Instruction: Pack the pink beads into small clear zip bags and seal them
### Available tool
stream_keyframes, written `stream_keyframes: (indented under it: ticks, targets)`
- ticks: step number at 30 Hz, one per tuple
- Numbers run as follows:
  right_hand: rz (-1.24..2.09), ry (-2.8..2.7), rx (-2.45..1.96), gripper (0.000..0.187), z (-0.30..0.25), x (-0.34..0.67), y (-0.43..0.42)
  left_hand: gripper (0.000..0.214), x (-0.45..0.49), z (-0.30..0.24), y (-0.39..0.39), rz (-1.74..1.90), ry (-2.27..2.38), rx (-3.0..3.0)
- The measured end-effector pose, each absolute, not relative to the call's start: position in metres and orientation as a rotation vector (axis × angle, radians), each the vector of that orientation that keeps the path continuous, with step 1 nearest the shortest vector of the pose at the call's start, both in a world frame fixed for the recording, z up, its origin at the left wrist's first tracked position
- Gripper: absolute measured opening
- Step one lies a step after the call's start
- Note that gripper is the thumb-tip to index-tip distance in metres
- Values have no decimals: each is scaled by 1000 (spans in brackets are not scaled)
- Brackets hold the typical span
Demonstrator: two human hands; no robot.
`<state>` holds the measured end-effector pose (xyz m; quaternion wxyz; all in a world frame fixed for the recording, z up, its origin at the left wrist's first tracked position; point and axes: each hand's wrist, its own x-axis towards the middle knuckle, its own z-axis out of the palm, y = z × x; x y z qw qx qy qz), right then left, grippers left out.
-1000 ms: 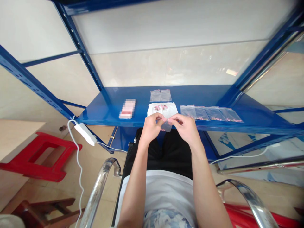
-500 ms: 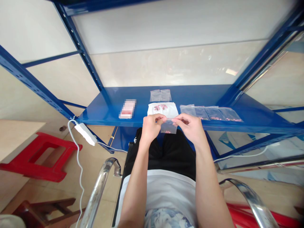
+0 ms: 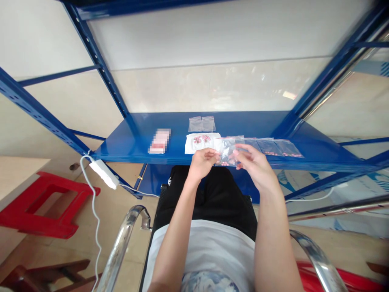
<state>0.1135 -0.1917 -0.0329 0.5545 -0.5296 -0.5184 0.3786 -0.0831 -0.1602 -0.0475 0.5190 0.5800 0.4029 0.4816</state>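
My left hand (image 3: 202, 159) and my right hand (image 3: 252, 161) both pinch a small clear plastic bag (image 3: 226, 152) with pink bits along its lower edge. I hold it just above the front edge of the blue metal shelf (image 3: 133, 142). Behind my hands lies a white sheet (image 3: 197, 142) with small pink pieces on it. To the right, a row of clear bags with pink bits (image 3: 276, 147) lies flat on the shelf. Two empty clear bags (image 3: 201, 123) lie further back.
A blurred pink-and-white pack (image 3: 159, 140) lies on the shelf's left part. A white power strip (image 3: 102, 174) with its cable hangs from the left corner. Red stools (image 3: 42, 207) stand on the floor at left. Chrome chair arms (image 3: 121, 243) flank my lap.
The bag was held low before my lap; both hands have lifted it up and slightly right, over the shelf edge. The view has shifted a little.
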Motion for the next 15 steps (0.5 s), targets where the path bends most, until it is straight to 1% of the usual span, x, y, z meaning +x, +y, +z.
stream_keyframes:
  ticks: [1, 3, 4, 7, 9, 12, 15]
  targets:
    - [881, -1232, -1261, 58, -34, 122, -192, 6, -74, -46, -157, 1152, 965, 1380]
    - [801, -1243, -1296, 54, -33, 143, -187, 7, -52, -42, -147, 1130, 962, 1383]
    - [741, -1241, -1330, 50, -32, 155, -183, 8, -38, -39, -140, 1111, 964, 1396]
    - [532, -1210, -1538, 36, -26, 192, -161, 20, 6, -28, -115, 1047, 1048, 1498]
    - [412, -1162, -1720, 24, -21, 213, -143, 21, 33, -21, -98, 1003, 1167, 1623]
    - [343, -1151, -1882, 13, -18, 234, -119, 15, 59, -15, -79, 888, 1297, 1779]
    - [321, -1173, -1952, 11, -22, 240, -105, 22, 68, -14, -73, 809, 1363, 1863]
